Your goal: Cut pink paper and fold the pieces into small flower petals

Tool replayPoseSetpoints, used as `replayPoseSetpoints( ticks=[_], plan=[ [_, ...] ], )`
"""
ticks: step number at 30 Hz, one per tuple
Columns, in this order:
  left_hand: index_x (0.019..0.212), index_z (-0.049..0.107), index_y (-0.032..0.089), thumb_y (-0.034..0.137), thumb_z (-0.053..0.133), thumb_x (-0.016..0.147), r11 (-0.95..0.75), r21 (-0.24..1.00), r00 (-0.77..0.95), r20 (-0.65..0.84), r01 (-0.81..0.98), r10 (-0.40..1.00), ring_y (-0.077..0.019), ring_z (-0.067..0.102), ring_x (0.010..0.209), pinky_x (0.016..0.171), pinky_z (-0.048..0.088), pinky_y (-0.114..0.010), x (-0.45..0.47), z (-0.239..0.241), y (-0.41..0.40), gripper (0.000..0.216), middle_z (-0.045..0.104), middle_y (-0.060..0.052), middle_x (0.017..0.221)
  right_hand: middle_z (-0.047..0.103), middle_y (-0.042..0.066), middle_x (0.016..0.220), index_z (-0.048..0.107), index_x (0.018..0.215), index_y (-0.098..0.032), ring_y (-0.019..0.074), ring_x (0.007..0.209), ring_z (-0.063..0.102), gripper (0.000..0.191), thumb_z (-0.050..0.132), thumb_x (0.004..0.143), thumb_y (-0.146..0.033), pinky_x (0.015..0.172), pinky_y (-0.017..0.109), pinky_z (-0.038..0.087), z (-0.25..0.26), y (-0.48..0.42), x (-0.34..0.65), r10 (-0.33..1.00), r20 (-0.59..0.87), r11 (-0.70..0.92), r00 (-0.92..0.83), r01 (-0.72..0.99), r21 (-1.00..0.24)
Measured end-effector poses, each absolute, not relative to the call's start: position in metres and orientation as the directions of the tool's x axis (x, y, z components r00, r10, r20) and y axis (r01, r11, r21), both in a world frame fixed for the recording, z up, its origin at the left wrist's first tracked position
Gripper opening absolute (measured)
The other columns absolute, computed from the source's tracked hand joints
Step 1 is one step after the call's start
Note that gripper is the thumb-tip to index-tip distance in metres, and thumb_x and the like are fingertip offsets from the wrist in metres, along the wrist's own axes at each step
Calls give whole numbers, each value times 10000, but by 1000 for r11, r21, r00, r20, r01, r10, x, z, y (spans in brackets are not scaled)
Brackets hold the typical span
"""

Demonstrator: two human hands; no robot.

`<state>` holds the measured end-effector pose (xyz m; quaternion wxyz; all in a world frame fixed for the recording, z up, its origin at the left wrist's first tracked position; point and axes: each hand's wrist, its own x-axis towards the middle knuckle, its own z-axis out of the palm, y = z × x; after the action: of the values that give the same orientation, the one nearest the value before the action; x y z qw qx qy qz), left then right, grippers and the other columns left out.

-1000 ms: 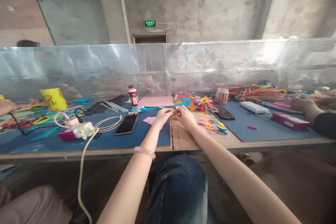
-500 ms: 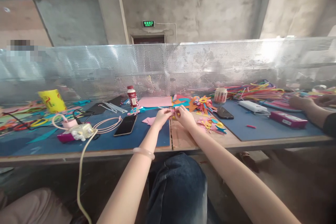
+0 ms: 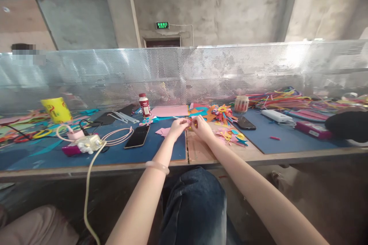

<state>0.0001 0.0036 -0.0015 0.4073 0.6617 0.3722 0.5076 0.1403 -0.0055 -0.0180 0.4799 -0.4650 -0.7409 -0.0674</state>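
Note:
My left hand [image 3: 178, 127] and my right hand [image 3: 203, 129] meet above the seam in the tabletop, both with fingers pinched. Between them is a small piece of coloured paper [image 3: 190, 121], reddish with some yellow; the fingertips cover most of it. A thin white tip pokes out by the left fingers, too small to name. Below my left hand lies folded pink paper [image 3: 163, 132]. To the right of my right hand are cut paper pieces [image 3: 231, 137] in pink, yellow and blue, and behind them a many-petalled paper flower [image 3: 223, 113].
Left stand a drink bottle [image 3: 145, 105], a phone [image 3: 137, 136], a plugged power strip [image 3: 86, 144] and a yellow roll [image 3: 56, 110]. Right are a jar [image 3: 241, 104], another phone [image 3: 245, 123], a white power bank [image 3: 277, 116] and a purple box [image 3: 312, 130]. A perforated metal screen [image 3: 184, 72] runs behind.
My hands stay pinched in almost the same place, with only slight finger movement. At the far right, the co-worker's hands are gone from sight and a dark rounded shape now covers part of the table.

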Motion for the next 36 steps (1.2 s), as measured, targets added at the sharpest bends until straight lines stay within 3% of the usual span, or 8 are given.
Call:
replayPoseSetpoints(
  ticks=[6, 19, 27, 36],
  plan=[
    [762, 627, 168, 233, 563, 647, -390, 918, 206, 368, 75, 907, -162, 593, 746, 644, 463, -262, -1, -2, 4, 147, 653, -28, 786, 521, 73, 903, 506, 905, -168, 157, 763, 530, 141, 418, 822, -240, 678, 263, 431, -19, -3, 141, 626, 771, 608, -119, 693, -387],
    [794, 615, 129, 327, 654, 630, -455, 883, 237, 420, 117, 876, -155, 582, 699, 641, 456, -272, -2, -5, 9, 260, 642, -62, 790, 539, 63, 857, 523, 796, -182, 168, 761, 525, 122, 405, 812, -207, 694, 276, 427, -20, 2, 145, 646, 749, 615, -145, 681, -398],
    [731, 622, 140, 307, 683, 615, -470, 870, 238, 429, 150, 871, -174, 598, 729, 693, 460, -299, -2, -8, 12, 212, 651, -60, 739, 553, 53, 763, 526, 709, -173, 173, 743, 519, 142, 409, 730, -96, 685, 278, 414, -22, 6, 144, 669, 731, 611, -131, 657, -441],
    [750, 629, 134, 330, 677, 629, -446, 877, 211, 409, 177, 888, -176, 597, 727, 650, 463, -281, -3, -6, 10, 235, 654, -67, 756, 584, 46, 785, 564, 774, -173, 158, 769, 532, 173, 396, 799, -205, 690, 267, 422, -19, 5, 143, 692, 719, 591, -64, 621, -514]
  ],
)
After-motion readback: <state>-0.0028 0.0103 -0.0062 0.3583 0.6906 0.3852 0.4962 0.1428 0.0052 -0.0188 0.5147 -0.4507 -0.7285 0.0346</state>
